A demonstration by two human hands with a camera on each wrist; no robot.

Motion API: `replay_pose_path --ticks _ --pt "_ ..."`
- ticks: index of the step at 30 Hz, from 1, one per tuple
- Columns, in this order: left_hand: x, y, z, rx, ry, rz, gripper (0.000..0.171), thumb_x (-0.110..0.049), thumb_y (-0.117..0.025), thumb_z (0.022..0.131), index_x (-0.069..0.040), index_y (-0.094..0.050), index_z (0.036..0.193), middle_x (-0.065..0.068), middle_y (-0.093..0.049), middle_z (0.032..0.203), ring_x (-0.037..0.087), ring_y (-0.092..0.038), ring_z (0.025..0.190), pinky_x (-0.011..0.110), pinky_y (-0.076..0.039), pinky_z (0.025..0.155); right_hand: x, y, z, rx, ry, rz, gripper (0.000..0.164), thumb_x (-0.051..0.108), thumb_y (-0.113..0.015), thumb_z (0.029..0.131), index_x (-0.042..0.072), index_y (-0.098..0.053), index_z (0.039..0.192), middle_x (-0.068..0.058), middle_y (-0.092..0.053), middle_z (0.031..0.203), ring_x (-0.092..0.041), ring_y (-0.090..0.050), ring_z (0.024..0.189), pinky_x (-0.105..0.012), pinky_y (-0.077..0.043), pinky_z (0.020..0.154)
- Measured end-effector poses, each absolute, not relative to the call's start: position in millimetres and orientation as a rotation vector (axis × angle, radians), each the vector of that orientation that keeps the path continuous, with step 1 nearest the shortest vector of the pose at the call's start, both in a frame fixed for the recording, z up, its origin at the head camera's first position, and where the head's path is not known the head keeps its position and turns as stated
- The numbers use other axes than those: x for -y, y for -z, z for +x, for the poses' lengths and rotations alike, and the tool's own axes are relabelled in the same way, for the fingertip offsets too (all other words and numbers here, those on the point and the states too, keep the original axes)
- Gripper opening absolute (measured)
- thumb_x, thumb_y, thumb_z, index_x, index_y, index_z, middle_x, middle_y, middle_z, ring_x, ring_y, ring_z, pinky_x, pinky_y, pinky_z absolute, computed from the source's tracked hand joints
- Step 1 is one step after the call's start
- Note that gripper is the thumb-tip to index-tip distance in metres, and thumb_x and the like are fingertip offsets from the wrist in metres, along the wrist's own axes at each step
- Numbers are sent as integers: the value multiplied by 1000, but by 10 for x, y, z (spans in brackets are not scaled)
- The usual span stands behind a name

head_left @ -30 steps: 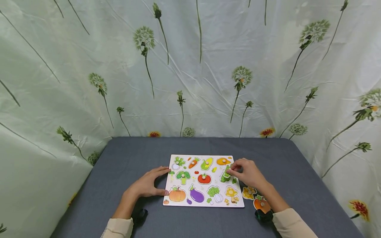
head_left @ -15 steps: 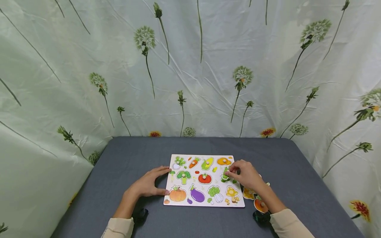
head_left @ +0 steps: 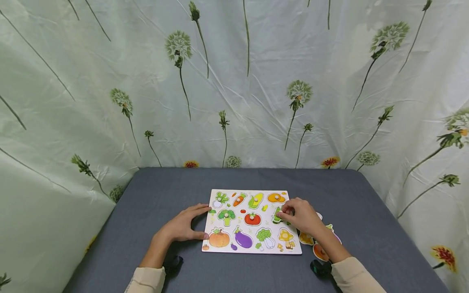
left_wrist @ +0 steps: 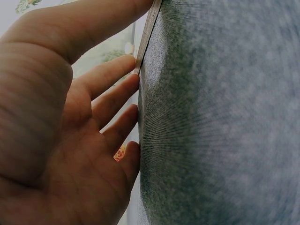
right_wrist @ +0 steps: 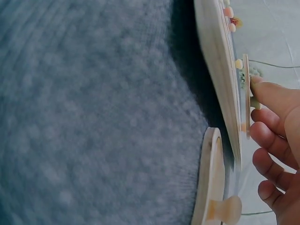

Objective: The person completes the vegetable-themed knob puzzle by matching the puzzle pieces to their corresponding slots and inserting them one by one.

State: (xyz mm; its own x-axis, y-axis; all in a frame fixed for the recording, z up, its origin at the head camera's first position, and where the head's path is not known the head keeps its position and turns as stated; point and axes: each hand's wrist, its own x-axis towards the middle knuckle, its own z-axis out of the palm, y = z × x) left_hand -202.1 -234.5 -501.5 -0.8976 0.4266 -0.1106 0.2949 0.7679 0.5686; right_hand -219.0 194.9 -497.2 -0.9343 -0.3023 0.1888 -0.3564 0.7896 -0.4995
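Observation:
My right hand (head_left: 303, 215) pinches a green vegetable puzzle piece (head_left: 277, 215) by its knob, over the right side of a white puzzle board (head_left: 234, 255). In the right wrist view the thin piece (right_wrist: 247, 96) stands a little off the board's surface, held between thumb and forefinger, with the other fingers loosely bent. My left hand (head_left: 183, 225) lies at the board's left edge, thumb and fingers spread, tips touching it. Knobbed pieces such as the tomato (head_left: 253, 219), broccoli (head_left: 226, 217) and corn (head_left: 255, 200) sit in the board.
Loose pieces lie right of the board, partly under my right forearm: a mushroom piece (head_left: 305, 238) and a pumpkin piece (head_left: 320, 252) among them. The board's front row shows pictures without knobs, such as the eggplant picture (head_left: 243, 239). A grey cloth (head_left: 161, 191) covers the table.
My right hand has shifted slightly left and down with the green piece, which now lines up more closely with its place on the board. The left hand stays at the edge.

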Motion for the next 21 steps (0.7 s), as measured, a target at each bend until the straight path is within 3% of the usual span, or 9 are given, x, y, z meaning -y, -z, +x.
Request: replay_pose_path --ticks 21 --pt "2329 5002 -2020 -2728 -812 527 92 -53 -86 75 -23 -50 154 7 -41 163 39 -32 153 72 -27 116 -1896 4996 -2219 2935 -728 525 24 41 -83 86 27 -67 76 12 -54 71 -7 -46 69 -24 -38 63"
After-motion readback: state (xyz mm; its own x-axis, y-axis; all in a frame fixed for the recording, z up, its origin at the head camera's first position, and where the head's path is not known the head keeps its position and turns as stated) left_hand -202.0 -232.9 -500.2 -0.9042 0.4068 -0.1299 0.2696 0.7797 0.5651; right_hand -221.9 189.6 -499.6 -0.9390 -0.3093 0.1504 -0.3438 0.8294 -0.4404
